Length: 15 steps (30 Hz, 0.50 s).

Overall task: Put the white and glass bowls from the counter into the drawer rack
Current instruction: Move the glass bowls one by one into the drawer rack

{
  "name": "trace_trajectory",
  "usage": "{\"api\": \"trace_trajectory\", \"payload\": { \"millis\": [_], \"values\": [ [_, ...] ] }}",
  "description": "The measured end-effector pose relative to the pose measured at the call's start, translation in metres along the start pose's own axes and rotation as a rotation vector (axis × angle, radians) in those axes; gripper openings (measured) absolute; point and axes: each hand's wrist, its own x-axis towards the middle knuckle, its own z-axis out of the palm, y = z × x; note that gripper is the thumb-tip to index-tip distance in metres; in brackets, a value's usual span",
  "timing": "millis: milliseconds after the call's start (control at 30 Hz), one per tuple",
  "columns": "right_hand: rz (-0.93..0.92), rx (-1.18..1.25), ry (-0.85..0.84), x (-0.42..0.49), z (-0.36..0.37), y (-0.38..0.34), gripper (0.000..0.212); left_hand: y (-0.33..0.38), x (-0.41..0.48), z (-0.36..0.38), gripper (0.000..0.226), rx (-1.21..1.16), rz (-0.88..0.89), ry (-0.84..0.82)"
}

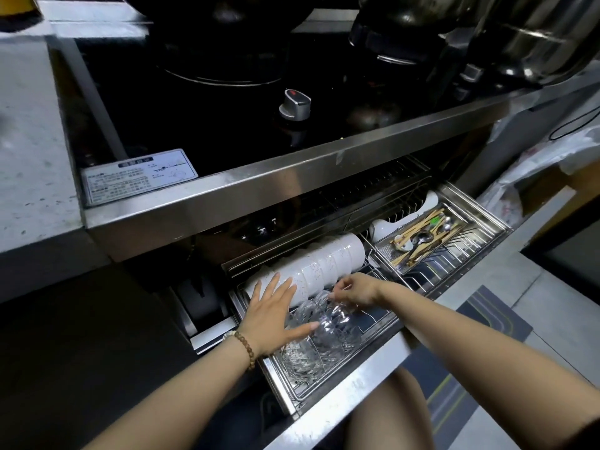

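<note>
Under the stove, the steel drawer rack [350, 381] is pulled out. A row of white bowls [328, 259] lies on edge along its back left. In front of them stand several glass bowls [311, 345], also on edge. My left hand [271, 308] lies flat with straight fingers across the nearest white bowl and the glass bowls. My right hand [352, 292] pinches the rim of the rearmost glass bowl [324, 302] with curled fingers.
A cutlery tray [422, 237] with chopsticks and spoons sits in the drawer's right half, with more white dishes [386, 227] behind it. Above are the black cooktop with a knob [295, 105] and pots. A striped mat [470, 345] lies on the floor at right.
</note>
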Motion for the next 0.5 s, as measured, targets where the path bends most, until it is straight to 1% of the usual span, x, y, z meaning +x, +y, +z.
{"api": "trace_trajectory", "payload": {
  "millis": [33,67,133,200,267,333,400,500],
  "values": [
    [-0.017,0.006,0.023,-0.005,-0.002,-0.002,0.018,0.003,-0.002,-0.005,0.11,-0.03,-0.009,-0.013],
    [-0.035,0.004,0.052,-0.011,-0.005,-0.004,0.02,0.006,-0.004,-0.011,0.105,-0.056,-0.016,-0.021],
    [-0.09,-0.038,0.121,-0.027,-0.011,-0.008,0.034,0.014,-0.009,-0.024,0.094,-0.101,-0.025,-0.009],
    [-0.171,-0.099,0.21,-0.046,-0.016,-0.013,0.042,0.022,-0.014,-0.039,0.083,-0.14,-0.022,0.034],
    [-0.252,-0.147,0.3,-0.067,-0.02,-0.018,0.046,0.03,-0.019,-0.056,0.07,-0.166,-0.008,0.089],
    [-0.324,-0.265,0.417,-0.088,-0.023,-0.021,0.048,0.038,-0.025,-0.076,0.058,-0.191,0.016,0.142],
    [-0.395,-0.368,0.526,-0.109,-0.026,-0.024,0.052,0.045,-0.034,-0.097,0.052,-0.207,0.063,0.196],
    [-0.512,-0.342,0.641,-0.139,-0.03,-0.036,0.056,0.054,-0.051,-0.132,0.05,-0.21,0.13,0.301]
  ]
}}
